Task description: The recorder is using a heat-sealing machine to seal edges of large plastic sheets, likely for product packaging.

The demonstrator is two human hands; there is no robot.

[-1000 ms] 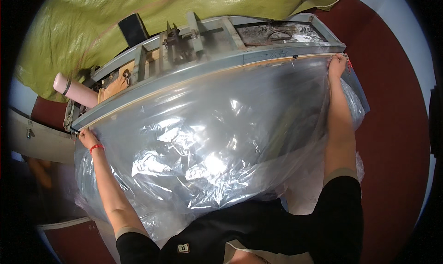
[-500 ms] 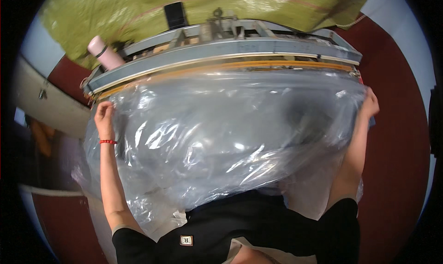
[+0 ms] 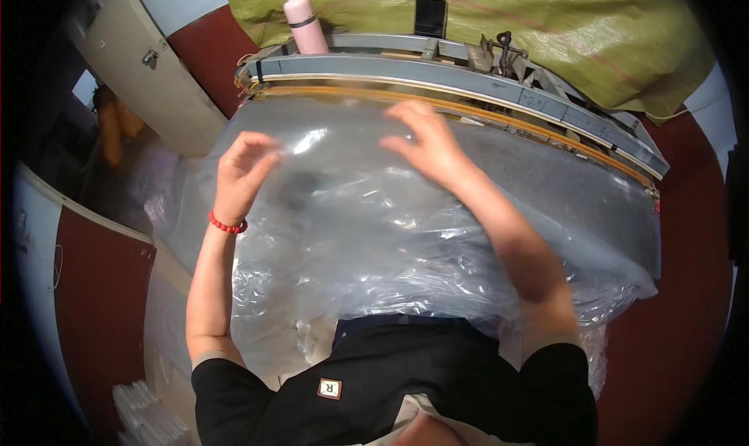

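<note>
Hands on clear plastic sheet at sealing machine.
Plastic sheet (image 3: 374, 235) drapes from the person's waist up over the machine bed, crumpled near the body, smoother toward the sealing bar (image 3: 468, 83). Left hand (image 3: 242, 169), red bead bracelet (image 3: 227, 226) at the wrist, sits short of the bar's left end, fingers curled and pinching the film. Right hand (image 3: 425, 145) lies just before the bar's middle, fingers spread loose on the film, gripping nothing. Orange strip (image 3: 499, 118) runs along the bar's near edge. Beyond the bar: pink bottle (image 3: 304, 24) at its left end, dark phone (image 3: 430, 15) upright behind the middle, green woven tarp (image 3: 562, 24) behind.
</note>
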